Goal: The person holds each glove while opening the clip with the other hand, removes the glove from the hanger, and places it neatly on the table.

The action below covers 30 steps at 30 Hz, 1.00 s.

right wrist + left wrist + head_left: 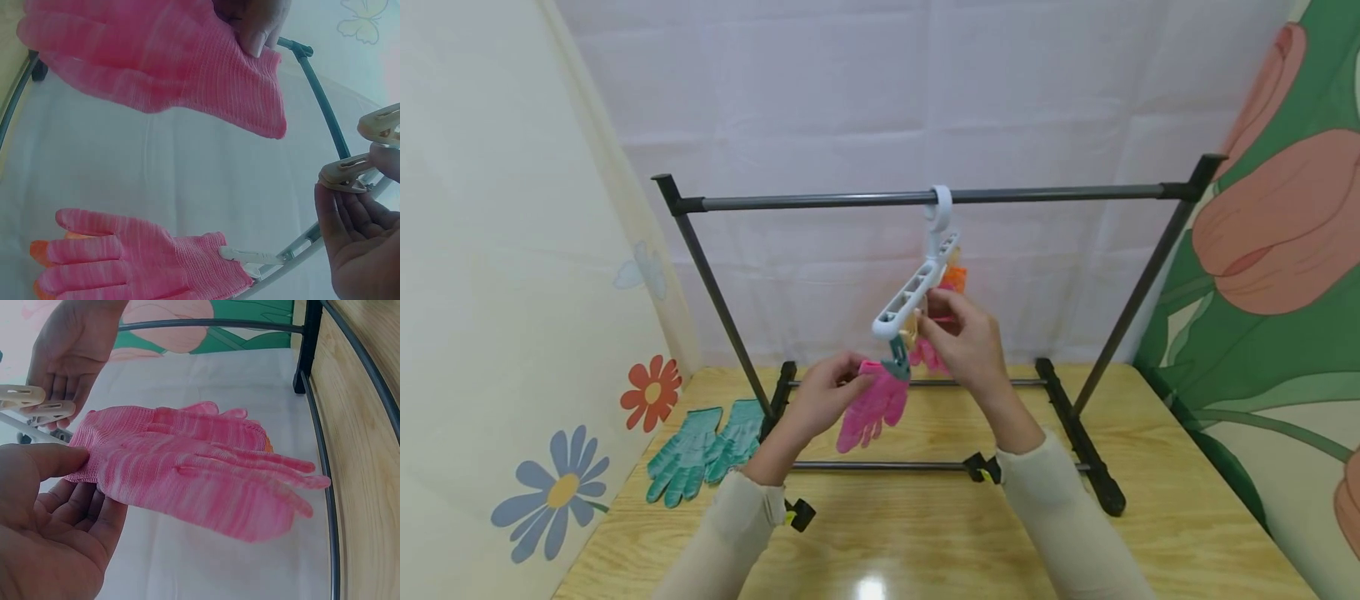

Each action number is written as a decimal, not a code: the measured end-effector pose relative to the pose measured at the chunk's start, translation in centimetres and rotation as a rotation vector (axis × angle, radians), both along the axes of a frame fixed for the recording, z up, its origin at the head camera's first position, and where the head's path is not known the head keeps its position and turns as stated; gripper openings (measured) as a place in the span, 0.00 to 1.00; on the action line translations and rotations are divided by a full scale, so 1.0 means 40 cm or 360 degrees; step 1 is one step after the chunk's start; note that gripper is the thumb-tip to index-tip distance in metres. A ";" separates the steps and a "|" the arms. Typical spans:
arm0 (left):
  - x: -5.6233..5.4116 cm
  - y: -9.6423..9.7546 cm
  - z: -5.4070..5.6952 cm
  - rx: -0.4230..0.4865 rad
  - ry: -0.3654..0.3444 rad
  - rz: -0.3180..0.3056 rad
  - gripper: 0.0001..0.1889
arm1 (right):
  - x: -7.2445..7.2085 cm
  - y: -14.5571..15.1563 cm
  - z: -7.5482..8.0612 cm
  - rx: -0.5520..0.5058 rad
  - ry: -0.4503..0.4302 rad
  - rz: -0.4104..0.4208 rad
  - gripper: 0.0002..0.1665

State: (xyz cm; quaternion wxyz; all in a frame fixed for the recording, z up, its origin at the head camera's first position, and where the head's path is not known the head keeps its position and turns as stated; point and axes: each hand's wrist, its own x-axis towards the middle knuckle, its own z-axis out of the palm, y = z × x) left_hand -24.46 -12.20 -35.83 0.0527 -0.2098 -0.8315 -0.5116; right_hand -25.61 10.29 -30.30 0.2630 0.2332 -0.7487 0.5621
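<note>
My left hand pinches a pink knit glove at its cuff, with the glove's fingers pointing away from the cuff. A beige clothespin on the white hanger is pinched by my right hand; the held glove's cuff is apart from it in the right wrist view. Another beige clothespin sits beside it. At the hanger's near end hangs a teal clothespin, next to the held glove. Farther along, a white clothespin holds a second pink glove.
The hanger hooks over the top bar of a black metal rack standing on a wooden table. Orange fabric hangs behind, toward the hanger's far end. Two green gloves lie on the table at left, near the rack's leg.
</note>
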 end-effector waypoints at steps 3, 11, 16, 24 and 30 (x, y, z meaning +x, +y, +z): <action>0.003 -0.011 -0.003 -0.0022 -0.0006 0.0016 0.10 | -0.001 0.001 0.001 -0.0012 -0.0027 0.0007 0.20; 0.020 -0.034 0.004 -0.0048 -0.0015 0.0052 0.09 | -0.002 0.006 0.001 -0.0021 -0.0050 0.0030 0.20; 0.033 -0.047 0.001 -0.0085 -0.0029 0.0094 0.08 | -0.002 0.007 -0.001 -0.0005 -0.0034 0.0043 0.20; 0.041 -0.072 -0.014 -0.0142 -0.0034 0.0176 0.08 | -0.004 0.010 -0.006 0.0003 -0.0048 0.0042 0.20; 0.049 -0.085 -0.021 -0.0134 -0.0035 0.0181 0.07 | -0.003 0.011 -0.003 -0.0007 -0.0061 0.0040 0.20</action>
